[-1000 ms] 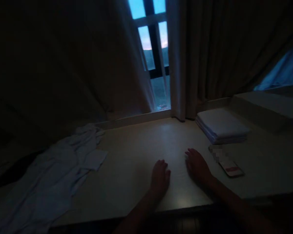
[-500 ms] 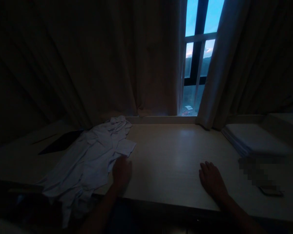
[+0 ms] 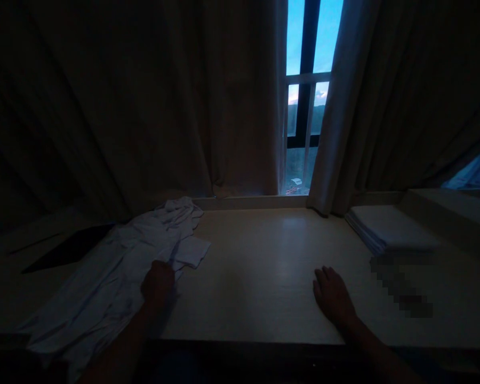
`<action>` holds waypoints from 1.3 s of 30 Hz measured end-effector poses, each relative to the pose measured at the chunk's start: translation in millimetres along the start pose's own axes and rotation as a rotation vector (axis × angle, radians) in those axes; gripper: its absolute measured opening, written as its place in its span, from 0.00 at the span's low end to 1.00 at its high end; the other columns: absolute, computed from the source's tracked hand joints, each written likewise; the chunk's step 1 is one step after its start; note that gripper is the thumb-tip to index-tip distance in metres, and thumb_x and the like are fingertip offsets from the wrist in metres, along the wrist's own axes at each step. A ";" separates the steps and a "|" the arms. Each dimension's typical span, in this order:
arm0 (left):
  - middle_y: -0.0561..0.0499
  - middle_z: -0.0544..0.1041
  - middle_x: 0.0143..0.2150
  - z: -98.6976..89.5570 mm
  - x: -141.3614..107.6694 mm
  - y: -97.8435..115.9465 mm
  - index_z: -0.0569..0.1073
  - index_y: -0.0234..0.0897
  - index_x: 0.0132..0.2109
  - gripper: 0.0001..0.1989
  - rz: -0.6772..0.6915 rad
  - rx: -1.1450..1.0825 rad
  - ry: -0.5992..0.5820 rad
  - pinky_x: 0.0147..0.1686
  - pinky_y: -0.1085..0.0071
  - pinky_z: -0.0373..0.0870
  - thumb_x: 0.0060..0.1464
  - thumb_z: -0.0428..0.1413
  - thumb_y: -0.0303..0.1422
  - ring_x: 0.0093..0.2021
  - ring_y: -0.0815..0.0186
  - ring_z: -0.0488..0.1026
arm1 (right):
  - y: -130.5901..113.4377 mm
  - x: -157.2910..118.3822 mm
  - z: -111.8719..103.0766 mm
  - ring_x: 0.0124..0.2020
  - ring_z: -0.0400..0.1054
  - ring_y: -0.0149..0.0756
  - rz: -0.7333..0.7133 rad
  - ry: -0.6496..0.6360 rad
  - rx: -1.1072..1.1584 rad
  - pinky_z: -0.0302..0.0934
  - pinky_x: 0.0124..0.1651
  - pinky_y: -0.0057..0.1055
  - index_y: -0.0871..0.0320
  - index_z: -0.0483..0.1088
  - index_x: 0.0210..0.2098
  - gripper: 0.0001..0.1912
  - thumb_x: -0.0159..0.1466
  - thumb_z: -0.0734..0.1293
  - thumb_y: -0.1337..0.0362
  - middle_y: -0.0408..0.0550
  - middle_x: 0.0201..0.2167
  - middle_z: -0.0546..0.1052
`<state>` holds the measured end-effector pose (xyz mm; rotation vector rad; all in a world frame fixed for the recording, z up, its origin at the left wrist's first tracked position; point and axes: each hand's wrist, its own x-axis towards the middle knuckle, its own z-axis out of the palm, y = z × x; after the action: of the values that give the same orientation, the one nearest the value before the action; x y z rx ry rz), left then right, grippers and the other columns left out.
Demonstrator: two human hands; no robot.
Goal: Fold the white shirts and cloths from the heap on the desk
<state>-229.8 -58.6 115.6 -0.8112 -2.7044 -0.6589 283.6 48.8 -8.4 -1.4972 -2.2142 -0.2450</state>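
Lying beside and beyond left grip (image 3: 158, 284), rumpled pale cloth (image 3: 120, 256), clench unclear, right grip (image 3: 333, 296) released

Left hand (image 3: 158, 282) moved left, from above bare tabletop (image 3: 256, 282) to crumpled white cloth (image 3: 124, 245).

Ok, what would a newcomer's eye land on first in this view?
Probably the bright window, upper right of centre, between dark curtains. Next, the crumpled pale cloth sprawling across the left of the table, with the left hand at its right edge, grip too dark to read. The folded stack stands out at right, beyond the right hand.
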 end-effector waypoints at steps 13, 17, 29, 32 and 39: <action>0.46 0.77 0.41 25.4 -185.1 177.3 0.69 0.39 0.49 0.18 0.502 -0.472 -0.287 0.42 0.65 0.68 0.61 0.39 0.37 0.41 0.63 0.74 | -7.8 -1.1 -4.9 0.61 0.55 0.50 0.047 0.006 0.008 0.45 0.63 0.49 0.56 0.65 0.55 0.19 0.66 0.56 0.62 0.57 0.57 0.67; 0.42 0.75 0.52 26.5 -285.3 195.2 0.66 0.41 0.56 0.22 0.728 -0.621 -0.529 0.50 0.58 0.68 0.61 0.38 0.39 0.50 0.59 0.72 | -8.6 2.2 -6.6 0.63 0.52 0.50 0.104 -0.019 0.067 0.42 0.64 0.50 0.56 0.65 0.56 0.19 0.67 0.57 0.62 0.57 0.59 0.66; 0.46 0.77 0.44 -2.5 -342.3 193.6 0.68 0.44 0.46 0.21 0.629 -0.757 -0.903 0.43 0.65 0.72 0.62 0.35 0.46 0.43 0.64 0.75 | 3.4 8.4 -11.2 0.63 0.51 0.51 0.130 -0.095 0.190 0.44 0.62 0.49 0.48 0.70 0.51 0.18 0.64 0.64 0.51 0.53 0.59 0.65; 0.46 0.76 0.43 13.4 -285.2 177.8 0.69 0.41 0.45 0.17 0.579 -0.702 -0.598 0.43 0.61 0.71 0.60 0.42 0.45 0.43 0.59 0.74 | -2.3 9.5 -23.1 0.59 0.55 0.49 0.083 -0.083 0.199 0.44 0.61 0.48 0.48 0.73 0.46 0.15 0.64 0.64 0.51 0.52 0.54 0.69; 0.44 0.73 0.39 65.0 -221.9 145.7 0.70 0.39 0.57 0.21 0.967 -0.263 -0.206 0.44 0.62 0.66 0.57 0.45 0.29 0.41 0.60 0.70 | -20.0 9.1 -44.9 0.49 0.61 0.40 -0.021 -0.088 0.365 0.52 0.54 0.38 0.51 0.77 0.38 0.16 0.67 0.61 0.51 0.49 0.43 0.72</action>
<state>27.9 -20.7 32.7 -2.1135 -1.9777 -0.6869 274.5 31.0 37.4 -1.3051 -2.1957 0.2140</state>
